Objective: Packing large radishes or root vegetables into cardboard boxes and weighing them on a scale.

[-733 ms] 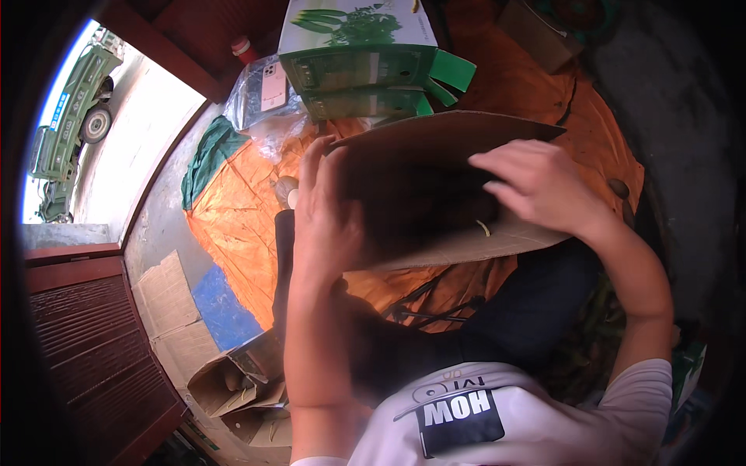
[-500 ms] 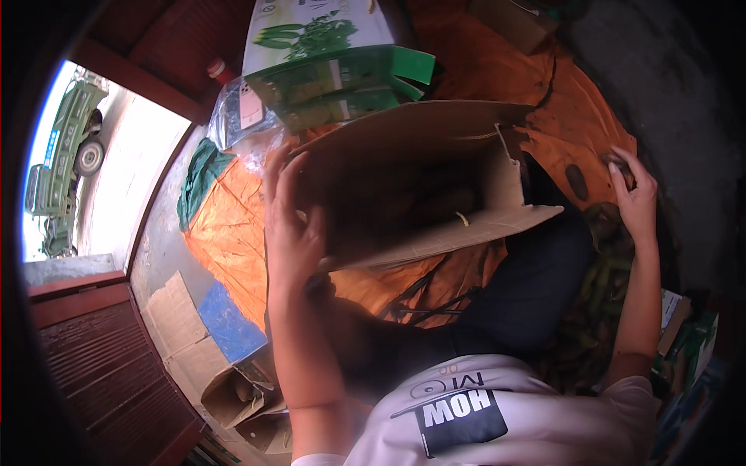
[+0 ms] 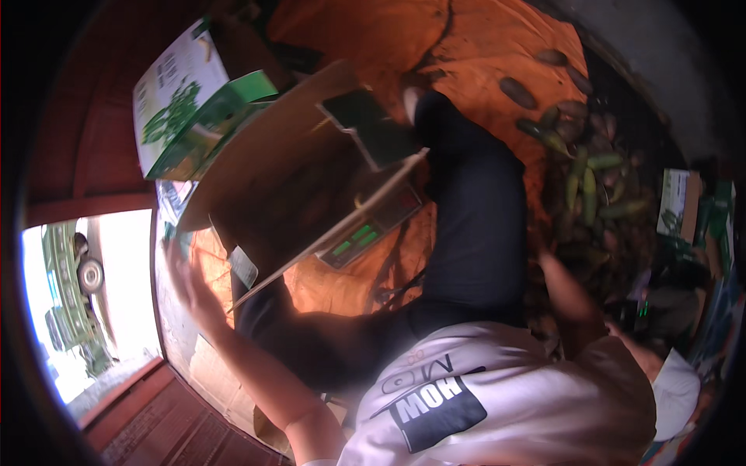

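A large open cardboard box point(image 3: 256, 167) stands tilted in front of me, its inside dark. A digital scale point(image 3: 350, 247) with lit green figures shows under its near edge. My left hand point(image 3: 186, 276), blurred, is beside the box's left end with its fingers stretched out and nothing visible in them. To the right, my right hand point(image 3: 542, 250) reaches down at the edge of a heap of long green and brown vegetables point(image 3: 588, 186); its fingers are smeared and dim. Loose brown oval vegetables point(image 3: 517, 93) lie beyond on the orange sheet point(image 3: 497, 43).
A green-and-white printed carton point(image 3: 183, 101) stands behind the box at the left. My dark-trousered leg point(image 3: 478, 210) lies between box and heap. Another person's white sleeve point(image 3: 674, 396) shows at lower right, near a small carton point(image 3: 678, 203). A green vehicle point(image 3: 70, 287) stands outside the doorway.
The view has turned right, showing more of the heap. My left hand has come off the box's side. My right hand has drawn in from the far right to the heap's near edge.
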A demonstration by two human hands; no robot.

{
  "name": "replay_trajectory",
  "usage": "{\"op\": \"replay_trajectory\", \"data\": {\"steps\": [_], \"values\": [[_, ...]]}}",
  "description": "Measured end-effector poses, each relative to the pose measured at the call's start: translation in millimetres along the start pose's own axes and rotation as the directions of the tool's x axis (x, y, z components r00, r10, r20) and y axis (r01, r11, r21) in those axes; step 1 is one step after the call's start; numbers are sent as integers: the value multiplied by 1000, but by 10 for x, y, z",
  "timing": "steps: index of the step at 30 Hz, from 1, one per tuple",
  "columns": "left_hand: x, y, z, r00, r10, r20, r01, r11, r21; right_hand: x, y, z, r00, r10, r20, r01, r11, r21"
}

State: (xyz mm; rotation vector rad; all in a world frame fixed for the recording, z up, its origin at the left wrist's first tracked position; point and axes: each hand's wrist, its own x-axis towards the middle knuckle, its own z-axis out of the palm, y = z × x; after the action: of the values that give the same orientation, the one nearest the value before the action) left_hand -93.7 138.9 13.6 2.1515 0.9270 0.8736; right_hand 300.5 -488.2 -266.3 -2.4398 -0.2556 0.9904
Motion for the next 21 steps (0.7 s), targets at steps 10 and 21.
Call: {"op": "replay_trajectory", "data": {"steps": [10,21], "values": [[-499,-188,-16,933,-344,-103,359,887,290,711,1370,-860,996,81,-45,-93,862,-499],[-678,-383,145,913,-408,12,365,828,426,1175,1647,-1662,751,102,-653,-443,811,-383]]}}
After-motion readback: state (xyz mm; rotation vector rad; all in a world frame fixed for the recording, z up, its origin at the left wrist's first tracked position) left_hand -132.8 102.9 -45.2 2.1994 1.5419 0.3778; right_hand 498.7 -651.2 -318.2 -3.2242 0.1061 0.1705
